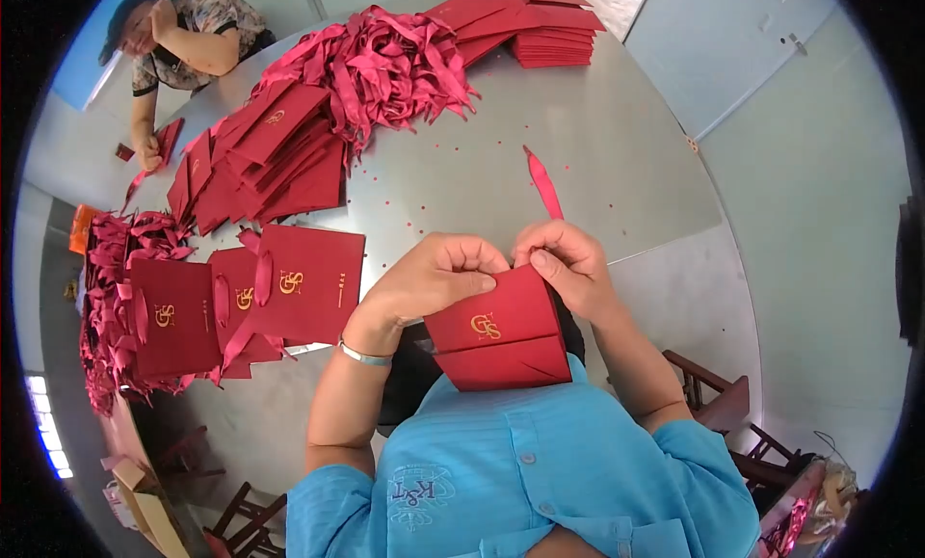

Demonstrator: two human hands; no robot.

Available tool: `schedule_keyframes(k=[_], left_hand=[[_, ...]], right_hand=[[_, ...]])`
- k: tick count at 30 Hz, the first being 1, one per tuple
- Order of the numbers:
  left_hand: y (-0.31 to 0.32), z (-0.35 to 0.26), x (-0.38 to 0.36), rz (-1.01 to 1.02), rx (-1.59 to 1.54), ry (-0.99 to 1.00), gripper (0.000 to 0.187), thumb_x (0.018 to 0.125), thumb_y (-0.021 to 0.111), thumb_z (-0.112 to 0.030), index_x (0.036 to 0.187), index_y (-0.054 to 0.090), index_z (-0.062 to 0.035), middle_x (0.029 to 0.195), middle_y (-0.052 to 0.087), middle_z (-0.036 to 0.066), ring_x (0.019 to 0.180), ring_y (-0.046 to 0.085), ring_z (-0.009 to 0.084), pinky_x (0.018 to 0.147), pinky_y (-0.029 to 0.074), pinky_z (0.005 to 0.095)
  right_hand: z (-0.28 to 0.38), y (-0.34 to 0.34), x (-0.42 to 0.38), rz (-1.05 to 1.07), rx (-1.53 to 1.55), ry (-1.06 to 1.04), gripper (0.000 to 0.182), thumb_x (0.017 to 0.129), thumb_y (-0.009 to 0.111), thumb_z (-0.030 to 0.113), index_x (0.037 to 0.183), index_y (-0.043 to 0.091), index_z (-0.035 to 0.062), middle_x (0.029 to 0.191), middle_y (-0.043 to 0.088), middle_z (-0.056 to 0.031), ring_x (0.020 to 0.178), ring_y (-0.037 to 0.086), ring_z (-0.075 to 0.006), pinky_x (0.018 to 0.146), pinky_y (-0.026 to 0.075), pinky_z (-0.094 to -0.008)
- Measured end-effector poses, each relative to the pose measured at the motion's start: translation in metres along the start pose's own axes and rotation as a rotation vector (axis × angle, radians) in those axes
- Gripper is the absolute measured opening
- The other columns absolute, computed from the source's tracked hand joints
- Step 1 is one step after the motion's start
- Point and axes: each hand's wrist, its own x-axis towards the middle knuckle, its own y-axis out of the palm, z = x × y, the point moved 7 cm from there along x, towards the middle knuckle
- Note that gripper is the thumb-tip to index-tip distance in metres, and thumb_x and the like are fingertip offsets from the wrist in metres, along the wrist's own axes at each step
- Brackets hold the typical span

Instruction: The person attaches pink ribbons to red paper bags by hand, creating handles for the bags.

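A dark red paper gift bag [493,322] with a gold emblem is in front of my chest, tilted, its lower part creased across. My left hand [438,279] is closed on the bag's top edge, thumb on the near face. My right hand [568,264] is closed in a pinch at the top right corner of the bag. A crimson ribbon [542,182] sticks out beyond my right fingers and points away over the table. Whatever lies between the right fingertips is mostly hidden.
Ribbons lie heaped [395,71] on the grey table [617,153], beside piled flat bags [279,158] and a neat stack [551,47]. Bags with ribbon handles [313,283] stand at left. A co-worker [193,38] sits at far left, one hand on a ribbon. Wooden chairs [708,389] stand behind.
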Motion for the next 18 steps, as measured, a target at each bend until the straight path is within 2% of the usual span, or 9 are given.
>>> schedule_keyframes(k=[4,8,10,18], left_hand=[[-0.006,-0.014,-0.01,-0.052,-0.002,0.057,0.019,0.084,0.059,0.009,0.101,0.063,0.0019,0.09,0.064,0.0,0.081,0.057,0.0053,0.074,0.047,0.02],[-0.006,-0.013,-0.014,-0.015,-0.054,0.065,0.022,0.082,0.059,0.011,0.102,0.062,0.0013,0.091,0.064,0.001,0.081,0.057,0.0048,0.074,0.047,0.0192],[-0.007,-0.006,-0.014,-0.059,-0.136,0.067,0.026,0.079,0.06,0.013,0.101,0.061,0.0004,0.093,0.065,0.002,0.082,0.058,0.0051,0.072,0.046,0.0188],[-0.015,0.01,-0.017,-0.171,-0.251,0.094,0.03,0.075,0.06,0.017,0.098,0.057,-0.003,0.094,0.068,0.006,0.081,0.062,0.008,0.074,0.049,0.0196]], right_hand=[[0.004,0.008,0.009,-0.002,-0.095,-0.072,0.01,0.093,0.055,0.003,0.1,0.06,-0.0004,0.09,0.061,-0.0052,0.084,0.058,-0.012,0.075,0.047,-0.0251],[0.003,0.016,0.009,-0.038,-0.181,-0.093,0.009,0.092,0.055,0.002,0.099,0.061,0.0003,0.09,0.061,-0.005,0.083,0.058,-0.0111,0.073,0.047,-0.0247],[-0.001,0.019,0.007,-0.044,-0.208,-0.06,0.009,0.093,0.05,0.0,0.099,0.057,-0.0008,0.092,0.058,-0.0066,0.08,0.054,-0.0115,0.073,0.045,-0.0256],[-0.009,0.024,0.006,-0.031,-0.142,-0.021,0.009,0.093,0.051,-0.001,0.099,0.058,-0.0005,0.09,0.058,-0.0061,0.08,0.054,-0.0104,0.072,0.045,-0.0245]])
